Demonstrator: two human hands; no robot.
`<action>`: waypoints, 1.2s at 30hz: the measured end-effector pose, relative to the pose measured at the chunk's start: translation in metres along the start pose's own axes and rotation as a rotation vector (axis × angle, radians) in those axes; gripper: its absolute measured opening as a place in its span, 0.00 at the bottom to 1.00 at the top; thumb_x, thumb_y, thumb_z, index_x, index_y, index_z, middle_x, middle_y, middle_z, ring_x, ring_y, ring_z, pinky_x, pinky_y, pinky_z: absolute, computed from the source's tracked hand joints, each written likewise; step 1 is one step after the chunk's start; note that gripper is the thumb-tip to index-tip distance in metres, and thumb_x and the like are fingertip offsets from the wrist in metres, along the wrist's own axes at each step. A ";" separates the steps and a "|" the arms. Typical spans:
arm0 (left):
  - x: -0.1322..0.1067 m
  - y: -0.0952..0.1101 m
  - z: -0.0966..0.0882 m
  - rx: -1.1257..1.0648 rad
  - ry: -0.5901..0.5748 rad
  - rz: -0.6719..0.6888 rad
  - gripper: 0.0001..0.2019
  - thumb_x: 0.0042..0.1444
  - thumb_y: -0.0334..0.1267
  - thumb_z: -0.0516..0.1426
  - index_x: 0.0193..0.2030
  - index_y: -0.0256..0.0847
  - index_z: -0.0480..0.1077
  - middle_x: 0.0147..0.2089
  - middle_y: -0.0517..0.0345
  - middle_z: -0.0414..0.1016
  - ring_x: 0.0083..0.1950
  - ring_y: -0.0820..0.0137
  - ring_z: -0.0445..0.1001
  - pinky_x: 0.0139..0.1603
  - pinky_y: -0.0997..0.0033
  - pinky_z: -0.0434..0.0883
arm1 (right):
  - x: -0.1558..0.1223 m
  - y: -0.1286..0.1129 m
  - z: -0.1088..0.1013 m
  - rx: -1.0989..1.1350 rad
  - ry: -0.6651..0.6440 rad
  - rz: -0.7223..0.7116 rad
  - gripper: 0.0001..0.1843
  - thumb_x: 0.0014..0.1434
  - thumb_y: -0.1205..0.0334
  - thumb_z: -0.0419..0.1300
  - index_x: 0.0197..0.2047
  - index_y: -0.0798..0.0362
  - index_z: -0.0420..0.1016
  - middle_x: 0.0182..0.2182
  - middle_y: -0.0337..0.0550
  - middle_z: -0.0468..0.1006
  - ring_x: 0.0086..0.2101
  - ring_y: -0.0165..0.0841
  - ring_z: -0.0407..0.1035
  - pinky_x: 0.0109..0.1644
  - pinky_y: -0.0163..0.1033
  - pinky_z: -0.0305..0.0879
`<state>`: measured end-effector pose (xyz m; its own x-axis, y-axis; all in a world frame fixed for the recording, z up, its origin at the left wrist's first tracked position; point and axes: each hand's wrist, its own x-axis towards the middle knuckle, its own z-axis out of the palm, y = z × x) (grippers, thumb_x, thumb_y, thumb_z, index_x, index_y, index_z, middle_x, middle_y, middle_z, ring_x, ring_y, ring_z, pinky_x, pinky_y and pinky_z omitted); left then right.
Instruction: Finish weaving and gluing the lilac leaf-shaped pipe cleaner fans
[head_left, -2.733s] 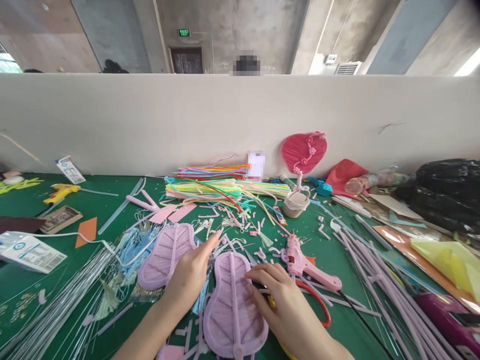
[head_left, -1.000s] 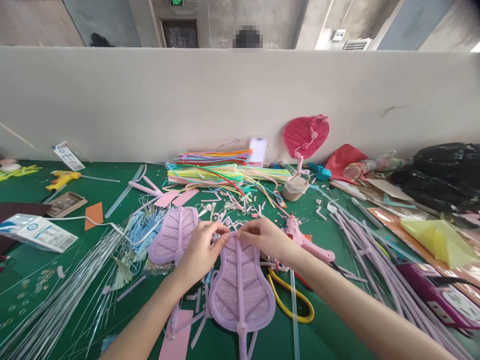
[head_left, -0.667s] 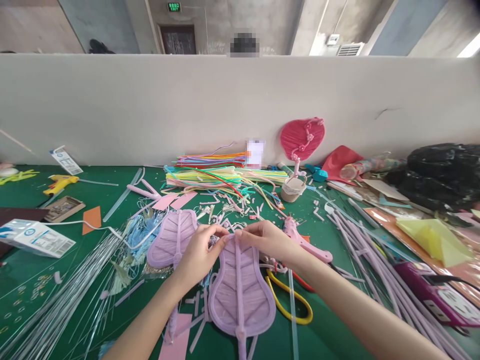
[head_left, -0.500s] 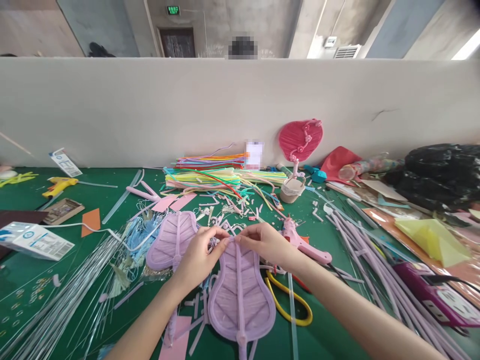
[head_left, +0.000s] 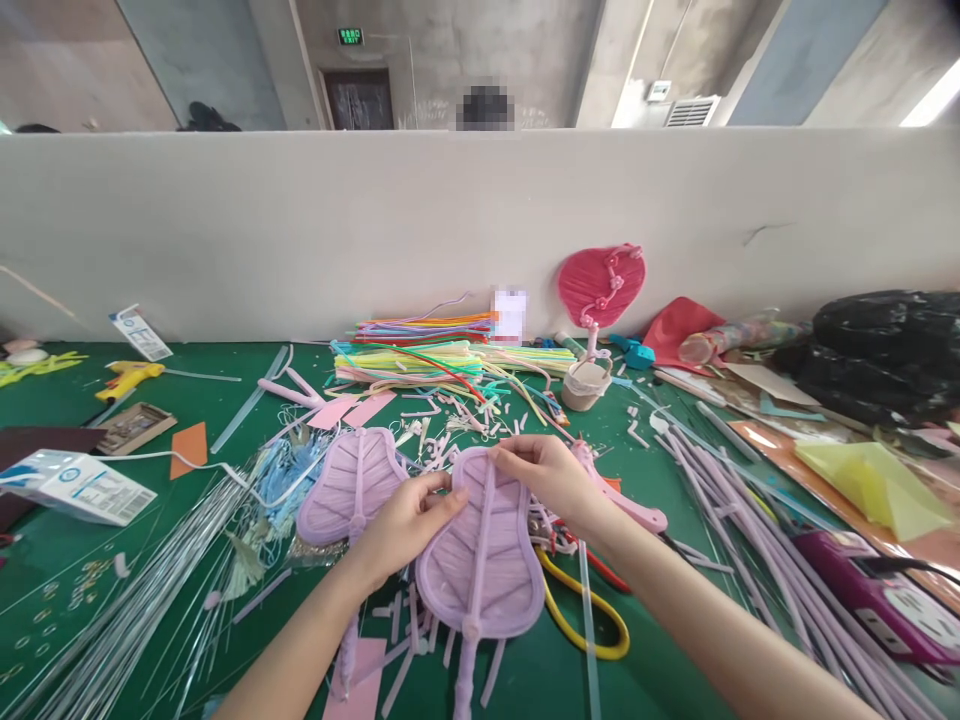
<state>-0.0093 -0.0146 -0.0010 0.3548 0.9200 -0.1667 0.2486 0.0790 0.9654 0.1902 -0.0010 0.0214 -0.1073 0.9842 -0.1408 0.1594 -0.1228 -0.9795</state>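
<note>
A lilac fan made of straws (head_left: 480,555) is tilted up off the green table (head_left: 45,560), handle toward me. My left hand (head_left: 405,520) grips its left edge with curled fingers. My right hand (head_left: 544,475) pinches its top right rim. A second lilac fan (head_left: 349,485) lies flat just left of my left hand. A pink glue gun (head_left: 622,500) lies right behind my right hand.
Bundled coloured straws (head_left: 442,360) and cut bits lie behind the fans, thin clear rods (head_left: 135,600) at the left, long lilac straws (head_left: 757,550) at the right. Yellow-handled scissors (head_left: 592,620) lie under my right forearm. A red fan (head_left: 600,285) leans on the white partition.
Both hands have lifted the near fan's top off the table and shifted it slightly right. My left hand has slid down from the tip to its left edge.
</note>
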 end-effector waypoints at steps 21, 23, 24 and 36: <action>0.003 0.007 0.008 -0.617 0.125 -0.099 0.16 0.51 0.44 0.65 0.43 0.40 0.71 0.37 0.58 0.77 0.39 0.68 0.75 0.42 0.71 0.70 | -0.053 0.000 0.014 0.308 -0.124 0.023 0.24 0.56 0.46 0.63 0.50 0.52 0.74 0.41 0.44 0.80 0.41 0.38 0.73 0.48 0.43 0.68; 0.005 0.007 0.011 -0.747 0.180 -0.084 0.14 0.52 0.42 0.64 0.44 0.40 0.71 0.37 0.58 0.77 0.37 0.70 0.75 0.41 0.72 0.70 | -0.066 -0.001 0.019 0.296 -0.160 -0.029 0.22 0.59 0.47 0.61 0.53 0.50 0.73 0.44 0.44 0.79 0.42 0.37 0.73 0.48 0.42 0.68; 0.006 0.006 0.012 -0.801 0.183 -0.094 0.12 0.53 0.42 0.63 0.42 0.40 0.71 0.36 0.58 0.76 0.35 0.70 0.74 0.39 0.72 0.70 | -0.070 -0.002 0.022 0.288 -0.181 -0.052 0.22 0.59 0.47 0.60 0.53 0.49 0.72 0.45 0.44 0.79 0.43 0.37 0.72 0.48 0.42 0.69; 0.023 -0.017 0.022 -0.958 0.024 0.005 0.25 0.49 0.65 0.50 0.24 0.43 0.62 0.21 0.63 0.54 0.28 0.68 0.64 0.45 0.57 0.69 | -0.076 0.021 0.052 0.227 -0.081 0.116 0.35 0.52 0.33 0.58 0.51 0.53 0.68 0.40 0.48 0.76 0.41 0.39 0.71 0.42 0.43 0.68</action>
<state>0.0142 -0.0037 -0.0258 0.3326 0.9280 -0.1679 -0.5992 0.3454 0.7222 0.1510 -0.0854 0.0041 -0.1805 0.9497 -0.2560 -0.0482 -0.2685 -0.9621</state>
